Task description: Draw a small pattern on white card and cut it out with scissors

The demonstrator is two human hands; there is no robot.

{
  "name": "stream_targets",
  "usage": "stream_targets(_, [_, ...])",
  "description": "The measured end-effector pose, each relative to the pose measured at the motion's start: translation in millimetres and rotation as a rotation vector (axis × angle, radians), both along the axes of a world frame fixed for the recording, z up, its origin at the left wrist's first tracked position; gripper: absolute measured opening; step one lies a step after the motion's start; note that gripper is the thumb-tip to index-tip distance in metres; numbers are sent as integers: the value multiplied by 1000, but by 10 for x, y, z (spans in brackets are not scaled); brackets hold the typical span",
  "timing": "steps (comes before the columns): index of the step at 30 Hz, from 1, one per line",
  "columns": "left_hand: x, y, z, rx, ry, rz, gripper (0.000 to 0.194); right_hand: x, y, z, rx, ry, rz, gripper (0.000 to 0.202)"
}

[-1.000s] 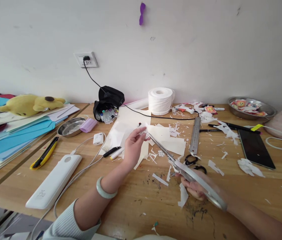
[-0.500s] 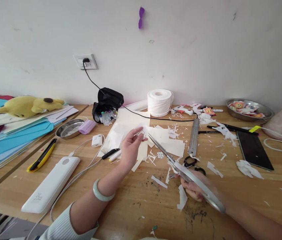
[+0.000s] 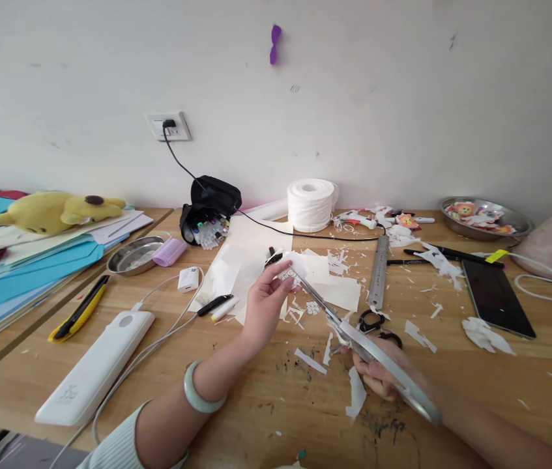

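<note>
Between the thumb and fingers of my left hand (image 3: pixel 266 301) is a small white piece of paper (image 3: pixel 291 276) with a dark line pattern drawn on it. My right hand (image 3: pixel 380 368) is closed round the grey handles of a large pair of scissors (image 3: pixel 354 333). Their blades point up and left, with the tips at the paper's right edge. The blades look nearly together. A small patterned cutout (image 3: pixel 313 308) lies on the table just below the blades. Under and behind my left hand are pale sheets of paper (image 3: pixel 256 254).
Black-handled scissors (image 3: pixel 372 320) and a steel ruler (image 3: pixel 378 273) lie near my right hand. A white roll (image 3: pixel 311 205) stands behind. To the left are a power bank (image 3: pixel 97 368) with cables and a yellow cutter (image 3: pixel 80 309). A phone (image 3: pixel 496 296) lies right; paper scraps are scattered.
My left hand has moved slightly right with the paper, bringing it up to the blades. The scissors have closed further. A dark marker behind my left hand has come into view.
</note>
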State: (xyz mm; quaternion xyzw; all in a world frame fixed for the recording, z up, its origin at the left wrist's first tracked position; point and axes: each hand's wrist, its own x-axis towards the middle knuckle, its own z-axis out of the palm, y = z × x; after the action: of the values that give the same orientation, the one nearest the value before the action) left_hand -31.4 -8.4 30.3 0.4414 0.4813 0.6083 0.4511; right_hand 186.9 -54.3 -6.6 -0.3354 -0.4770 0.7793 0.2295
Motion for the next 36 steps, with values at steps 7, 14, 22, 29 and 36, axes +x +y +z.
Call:
stream_targets(7, [55,-37,-42,-22,-66,-14,41,-49,44,1,-119,-7,-47,51])
stream_targets(14, [75,-68,-56,-34,-62,-23,43,48,26,-168,-10,54,-4,53])
stream_targets(22, [92,-100,-48,-25,-65,-37,44,56,32,-130,54,54,48,58])
stream_targets(29, [109,-145,-26,-26,-45,-26,47,70,-13,-109,111,9,14,59])
stream_targets(36, [115,-165,0,-3,-51,-32,48,128,5,-253,119,27,11,61])
